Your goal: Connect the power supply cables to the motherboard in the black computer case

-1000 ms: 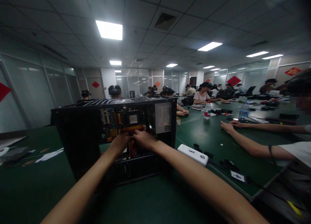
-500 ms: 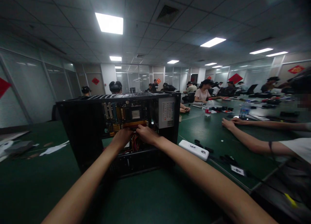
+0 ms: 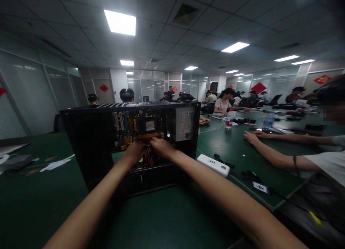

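An open black computer case (image 3: 78, 134) stands in front of me with its inside facing me. Its motherboard (image 3: 160, 123) shows a square metal-coloured processor socket area and orange memory slots (image 3: 149, 136) below that. My left hand (image 3: 134, 152) reaches in at the slots' lower edge, fingers drawn together. Beside it, my right hand (image 3: 162, 147) bends its fingers closed at the same edge. Whatever the fingertips hold is hidden. Red, yellow and black cables (image 3: 149, 157) hang just below, between the hands. The power supply (image 3: 185, 125) sits at the case's upper right.
A white power bank (image 3: 212, 165) marked 3 lies right of the case, near black cables and a label (image 3: 260, 187) marked 4. A co-worker's forearms (image 3: 280, 153) rest on the green table (image 3: 129, 223). Bottles stand farther back. Paper (image 3: 57, 163) lies left.
The view has shifted slightly, so most things appear a little further left. Both hands stay at the memory slots, with only slight finger movement.
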